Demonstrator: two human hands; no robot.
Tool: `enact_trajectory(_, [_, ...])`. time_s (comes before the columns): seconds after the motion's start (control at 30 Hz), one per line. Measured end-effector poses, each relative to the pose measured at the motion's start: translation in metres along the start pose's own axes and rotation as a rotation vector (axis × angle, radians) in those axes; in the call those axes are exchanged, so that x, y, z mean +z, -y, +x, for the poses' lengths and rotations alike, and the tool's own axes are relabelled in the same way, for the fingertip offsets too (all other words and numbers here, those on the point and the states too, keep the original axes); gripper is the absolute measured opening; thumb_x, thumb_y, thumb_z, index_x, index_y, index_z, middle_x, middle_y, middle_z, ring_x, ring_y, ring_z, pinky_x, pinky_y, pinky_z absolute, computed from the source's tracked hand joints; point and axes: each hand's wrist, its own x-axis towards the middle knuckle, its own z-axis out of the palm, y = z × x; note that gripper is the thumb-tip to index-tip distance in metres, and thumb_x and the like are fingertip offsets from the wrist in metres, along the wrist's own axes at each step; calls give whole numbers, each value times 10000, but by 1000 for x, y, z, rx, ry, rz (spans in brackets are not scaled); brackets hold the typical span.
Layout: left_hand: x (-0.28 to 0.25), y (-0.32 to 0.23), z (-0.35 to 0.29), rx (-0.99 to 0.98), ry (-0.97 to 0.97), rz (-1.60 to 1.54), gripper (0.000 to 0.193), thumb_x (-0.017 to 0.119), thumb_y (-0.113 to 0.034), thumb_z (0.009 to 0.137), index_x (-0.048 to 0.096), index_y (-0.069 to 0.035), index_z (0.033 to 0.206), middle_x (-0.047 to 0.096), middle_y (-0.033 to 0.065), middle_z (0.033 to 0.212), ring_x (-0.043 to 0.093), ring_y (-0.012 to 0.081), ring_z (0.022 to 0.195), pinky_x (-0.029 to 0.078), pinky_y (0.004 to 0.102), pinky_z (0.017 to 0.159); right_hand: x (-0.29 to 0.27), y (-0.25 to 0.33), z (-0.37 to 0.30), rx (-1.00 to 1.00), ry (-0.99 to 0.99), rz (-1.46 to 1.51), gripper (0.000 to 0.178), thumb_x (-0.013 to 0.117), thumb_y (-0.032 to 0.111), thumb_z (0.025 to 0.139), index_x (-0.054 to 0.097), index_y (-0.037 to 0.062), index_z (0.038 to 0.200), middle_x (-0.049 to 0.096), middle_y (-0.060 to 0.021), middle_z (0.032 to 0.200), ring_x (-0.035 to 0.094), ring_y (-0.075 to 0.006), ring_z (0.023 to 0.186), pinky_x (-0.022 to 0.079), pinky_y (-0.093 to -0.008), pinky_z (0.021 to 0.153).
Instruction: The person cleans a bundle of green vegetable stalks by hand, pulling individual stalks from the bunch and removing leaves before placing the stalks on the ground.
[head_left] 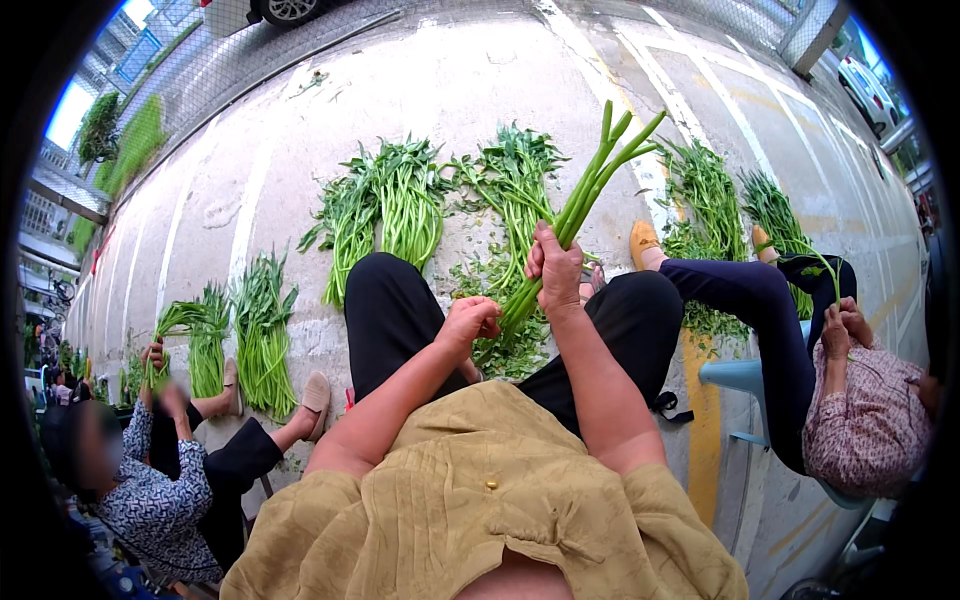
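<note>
My right hand (555, 265) is closed around a bunch of water spinach (590, 190), with the thick bare stalk ends slanting up to the right. The leafy end of the bunch points down between my knees. Close to that lower end is my left hand (470, 322), its fingers curled into a pinch; what they hold, if anything, is too small to make out. Under the bunch, loose leaves (515, 357) lie scattered on the ground. Just beyond my knees is a pile of water spinach (410, 215), with another pile (520, 170) beside it.
To the right, a person (870, 410) on a blue stool (735, 375) handles a green stalk, with more piles (705, 190) in front. At left, another seated person (150, 490) holds a bunch near further piles (262, 335). A wire fence (300, 60) runs along the far side.
</note>
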Motion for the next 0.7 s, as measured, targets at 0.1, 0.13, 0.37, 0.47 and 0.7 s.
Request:
enact_trajectory(0.1, [-2, 3, 1, -35, -58, -45, 99, 578, -140, 748, 568, -50, 708, 525, 24, 572, 542, 145, 502, 477, 273, 502, 0, -3, -1, -13, -13, -25, 170, 568, 172, 853, 488, 64, 750, 386, 18, 480, 351, -85, 360, 288, -238, 343])
enact_trajectory(0.13, [-2, 4, 1, -48, -88, -64, 99, 584, -144, 743, 568, -53, 707, 525, 24, 572, 543, 148, 500, 484, 281, 500, -1, -1, 2, -38, -16, -8, 165, 569, 171, 852, 490, 66, 753, 385, 19, 481, 349, -84, 362, 289, -237, 346])
enact_trajectory(0.37, [-20, 23, 12, 318, -241, 155, 30, 564, -48, 729, 582, -39, 751, 560, 12, 654, 536, 94, 549, 460, 231, 524, -13, 25, 10, -53, -55, 148, 186, 577, 206, 846, 470, 85, 754, 378, 29, 515, 342, -76, 393, 300, -235, 379])
enact_trajectory(0.47, [-9, 7, 3, 503, -111, 358, 37, 584, -15, 719, 603, -11, 750, 584, 25, 716, 525, 68, 609, 437, 209, 576, -15, 25, 11, -32, -65, 149, 186, 578, 212, 845, 472, 85, 761, 377, 27, 515, 342, -78, 393, 302, -237, 381])
enact_trajectory(0.7, [18, -15, -13, 778, -131, 768, 155, 699, -114, 697, 623, -23, 796, 542, 67, 691, 552, 172, 617, 451, 271, 584, -12, 17, 9, 12, -14, 114, 193, 577, 215, 847, 481, 82, 745, 385, 24, 508, 353, -81, 393, 304, -235, 375])
